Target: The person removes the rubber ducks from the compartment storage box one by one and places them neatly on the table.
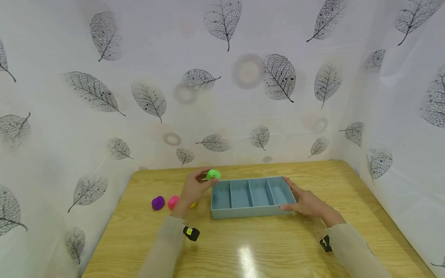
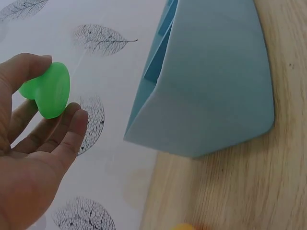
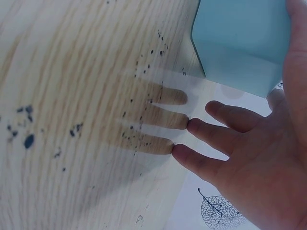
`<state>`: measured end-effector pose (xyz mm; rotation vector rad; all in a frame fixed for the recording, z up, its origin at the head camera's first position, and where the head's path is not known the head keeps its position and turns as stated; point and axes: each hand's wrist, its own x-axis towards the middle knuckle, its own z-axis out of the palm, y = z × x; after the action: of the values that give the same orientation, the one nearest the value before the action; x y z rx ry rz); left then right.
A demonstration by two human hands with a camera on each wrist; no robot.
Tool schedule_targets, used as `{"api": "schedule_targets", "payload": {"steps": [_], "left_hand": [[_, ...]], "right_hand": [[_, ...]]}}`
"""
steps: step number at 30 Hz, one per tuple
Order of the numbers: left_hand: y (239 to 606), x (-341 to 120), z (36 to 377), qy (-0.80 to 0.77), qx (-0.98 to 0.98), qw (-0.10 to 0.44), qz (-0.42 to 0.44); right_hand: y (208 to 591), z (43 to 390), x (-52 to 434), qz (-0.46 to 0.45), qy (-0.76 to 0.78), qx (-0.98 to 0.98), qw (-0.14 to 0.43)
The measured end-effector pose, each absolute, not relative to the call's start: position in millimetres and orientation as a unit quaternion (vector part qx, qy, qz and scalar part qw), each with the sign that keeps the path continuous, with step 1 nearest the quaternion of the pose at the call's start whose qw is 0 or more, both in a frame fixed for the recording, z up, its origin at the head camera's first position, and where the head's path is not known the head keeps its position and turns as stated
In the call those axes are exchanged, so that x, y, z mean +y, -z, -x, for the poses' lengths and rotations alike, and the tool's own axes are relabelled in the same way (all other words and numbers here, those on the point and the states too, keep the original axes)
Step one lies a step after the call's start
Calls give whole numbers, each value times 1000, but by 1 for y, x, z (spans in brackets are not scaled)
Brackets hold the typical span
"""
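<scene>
My left hand [image 1: 195, 189] pinches a small green rubber duck [image 1: 213, 175] between thumb and fingers, raised at the back left corner of a blue-grey divided box [image 1: 252, 213]. The left wrist view shows the duck [image 2: 53, 91] beside the box's end wall [image 2: 216, 81], apart from it. My right hand [image 1: 306, 202] holds the box's right end, thumb at the front and index finger at the back corner. In the right wrist view, the other fingers [image 3: 211, 136] spread out low by the tabletop. The box's visible compartments hold nothing.
Left of the box, a purple duck [image 1: 158, 203] and a pink duck [image 1: 173, 201] sit on the wooden table [image 1: 222, 247]. A yellow object [image 1: 193, 204] is mostly hidden behind my left wrist. A leaf-patterned curtain [image 1: 222, 116] surrounds the table's back and sides.
</scene>
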<state>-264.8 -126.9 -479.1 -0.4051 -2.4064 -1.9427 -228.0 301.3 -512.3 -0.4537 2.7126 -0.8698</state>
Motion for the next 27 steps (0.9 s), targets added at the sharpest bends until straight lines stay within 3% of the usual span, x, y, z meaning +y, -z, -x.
{"api": "schedule_targets", "payload": {"steps": [17,27], "left_hand": [[489,-193,252,607,-791,47,63],[494,-234,241,558,-824,95,32]], "right_hand": [[511,229,300,157,296,933,130],[509,226,300,158,297,933,131]]}}
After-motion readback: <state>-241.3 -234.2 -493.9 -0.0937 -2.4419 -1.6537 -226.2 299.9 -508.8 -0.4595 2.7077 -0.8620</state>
